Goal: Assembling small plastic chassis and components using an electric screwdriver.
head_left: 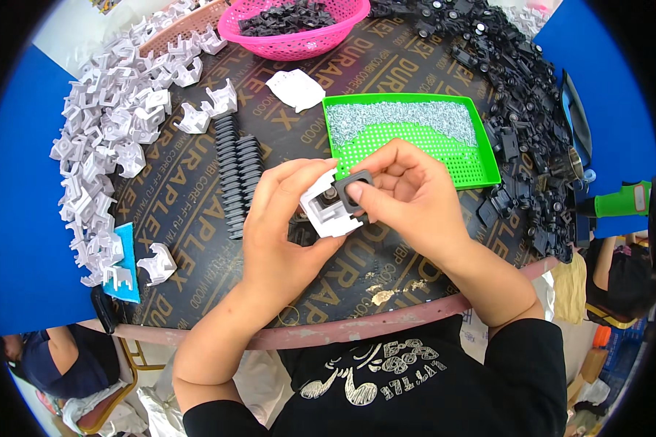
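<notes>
Between my hands is a white plastic housing (335, 225), held above the dark tabletop. My left hand (273, 222) is closed round its left side, thumb below and fingers above. In my right hand (415, 193) a black rounded rectangular plastic piece (357, 177) is pinched between thumb and fingers. This piece lies against the upper right of the housing; I cannot tell whether it is seated in it. Some dark parts show inside the housing. Just left of my left hand, two rows of stacked black pieces (228, 175) lie on the table.
A green perforated tray (408, 97) holds many small metal screws. Behind stands a pink basket (299, 51) of black parts. White housings (116, 124) are heaped left, black assemblies (517, 131) right. A blue cloth (127, 255) and a green-handled tool (623, 199) lie near opposite edges.
</notes>
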Motion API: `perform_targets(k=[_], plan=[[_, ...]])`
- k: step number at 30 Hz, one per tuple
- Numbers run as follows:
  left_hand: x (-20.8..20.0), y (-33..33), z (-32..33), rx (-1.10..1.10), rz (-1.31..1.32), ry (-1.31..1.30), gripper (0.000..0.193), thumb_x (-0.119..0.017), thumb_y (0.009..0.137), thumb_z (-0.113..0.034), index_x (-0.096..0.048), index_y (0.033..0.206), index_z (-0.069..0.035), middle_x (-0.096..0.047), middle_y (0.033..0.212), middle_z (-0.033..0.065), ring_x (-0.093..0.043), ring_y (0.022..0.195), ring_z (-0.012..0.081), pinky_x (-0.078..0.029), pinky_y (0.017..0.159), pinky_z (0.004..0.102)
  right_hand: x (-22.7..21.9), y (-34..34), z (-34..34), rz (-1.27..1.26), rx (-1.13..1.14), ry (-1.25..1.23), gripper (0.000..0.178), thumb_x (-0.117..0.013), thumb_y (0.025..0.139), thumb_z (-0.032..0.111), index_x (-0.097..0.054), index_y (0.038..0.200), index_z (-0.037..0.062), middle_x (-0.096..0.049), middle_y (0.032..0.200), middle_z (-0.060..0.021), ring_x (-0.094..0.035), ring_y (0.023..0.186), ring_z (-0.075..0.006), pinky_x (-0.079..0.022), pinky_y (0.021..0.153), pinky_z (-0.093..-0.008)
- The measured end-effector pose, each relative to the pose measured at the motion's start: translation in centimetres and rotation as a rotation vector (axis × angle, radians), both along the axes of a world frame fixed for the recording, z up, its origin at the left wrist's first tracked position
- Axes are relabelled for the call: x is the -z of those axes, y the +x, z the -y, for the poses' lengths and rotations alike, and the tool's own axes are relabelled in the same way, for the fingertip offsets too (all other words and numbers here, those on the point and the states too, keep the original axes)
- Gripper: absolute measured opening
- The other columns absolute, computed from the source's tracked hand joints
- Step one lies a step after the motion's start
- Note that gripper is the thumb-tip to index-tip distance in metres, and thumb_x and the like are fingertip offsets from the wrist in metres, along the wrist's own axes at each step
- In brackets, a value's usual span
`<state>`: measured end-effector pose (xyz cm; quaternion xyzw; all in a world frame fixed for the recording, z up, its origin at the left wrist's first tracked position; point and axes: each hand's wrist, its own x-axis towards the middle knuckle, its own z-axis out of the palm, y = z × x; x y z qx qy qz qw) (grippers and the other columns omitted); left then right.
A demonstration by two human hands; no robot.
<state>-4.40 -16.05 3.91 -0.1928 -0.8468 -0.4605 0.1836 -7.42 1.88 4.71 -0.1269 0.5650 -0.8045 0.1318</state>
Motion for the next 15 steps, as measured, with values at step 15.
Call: perform_targets(k=[15], plan=[[0.6,0.5,-1.2,0.052,-0.014,-0.015,0.073,-0.081,0.059,0.004,-0.061,0.127,-0.012,-0.058,0.115,0.011,-0.059,0.104,0.0278,-0.05,0.086,0.0348,1.2,1.4,0.5,-0.091,0.011,0.186,0.023,-0.071,0.08,-0.001,-0.058,0.099,0.0013,-0.064,0.084,-0.0025,-0.057,0.064,-0.0041,-0.046,0.055,-0.0202]])
